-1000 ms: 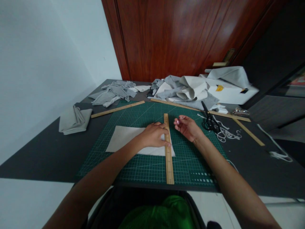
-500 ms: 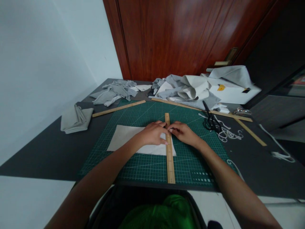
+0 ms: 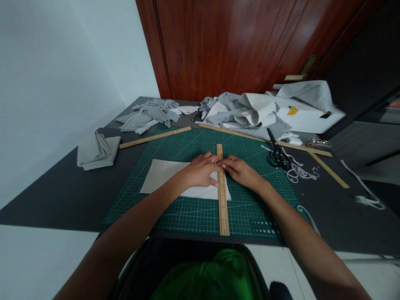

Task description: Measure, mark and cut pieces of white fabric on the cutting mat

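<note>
A wooden ruler (image 3: 222,208) lies front to back across the right end of a pale cloth piece (image 3: 162,175). The cloth is flat on a green cutting mat (image 3: 187,216). My left hand (image 3: 202,170) rests on the cloth at the ruler's left edge, thumb spread away from the fingers. From the right, my right hand (image 3: 239,170) reaches over the ruler with fingertips pinched together, touching or nearly touching my left fingers. Whatever sits in that pinch is too small or hidden to tell.
Black scissors (image 3: 278,156) and tangled white cord (image 3: 300,173) lie at the right. Another ruler (image 3: 156,137) crosses the mat's back left corner. Folded cloth (image 3: 98,152) sits at left; crumpled cloth (image 3: 150,116) and a white box (image 3: 308,118) stand behind.
My right fingertips have moved slightly left over the ruler, closer to my left fingers. Ruler and cloth keep their places; the whole view has shifted a little.
</note>
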Tool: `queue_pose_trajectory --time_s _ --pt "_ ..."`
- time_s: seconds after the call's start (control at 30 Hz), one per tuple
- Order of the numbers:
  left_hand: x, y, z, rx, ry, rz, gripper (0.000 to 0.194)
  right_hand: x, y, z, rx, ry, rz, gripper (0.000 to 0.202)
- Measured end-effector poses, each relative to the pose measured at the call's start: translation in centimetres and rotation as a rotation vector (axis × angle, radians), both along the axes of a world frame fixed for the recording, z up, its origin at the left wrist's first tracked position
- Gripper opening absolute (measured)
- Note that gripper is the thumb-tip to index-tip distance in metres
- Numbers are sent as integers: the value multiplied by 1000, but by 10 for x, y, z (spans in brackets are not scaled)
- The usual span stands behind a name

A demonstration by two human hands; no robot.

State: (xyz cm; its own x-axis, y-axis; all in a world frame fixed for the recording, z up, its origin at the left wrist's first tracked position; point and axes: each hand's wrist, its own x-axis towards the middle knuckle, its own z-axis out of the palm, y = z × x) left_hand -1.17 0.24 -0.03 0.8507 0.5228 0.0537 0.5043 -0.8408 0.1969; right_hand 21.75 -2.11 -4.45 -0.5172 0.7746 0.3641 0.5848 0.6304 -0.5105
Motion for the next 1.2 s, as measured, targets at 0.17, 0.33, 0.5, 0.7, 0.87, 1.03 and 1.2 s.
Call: queue_pose_trajectory --time_s 0.17,0.33,0.5,0.7,0.87,1.03,1.2 --pt "2 -1 1 -24 76 18 36 -1 -1 0 12 -105 -9 30" --pt "3 -1 1 -39 93 8 35 -1 -1 4 -7 -178 -10 31" --pt "2 -1 2 -65 68 8 43 5 1 7 -28 -185 58 31" --pt "1 1 1 -124 50 107 57 10 1 5 -13 -194 92 34" --pt "-3 5 4 -200 34 99 51 10 0 5 -46 -171 110 36" --pt "-14 11 10 -308 -1 37 32 18 2 7 -121 -88 122 30" --pt "-23 25 6 -590 -180 48 12 30 4 7 -141 -98 104 18"
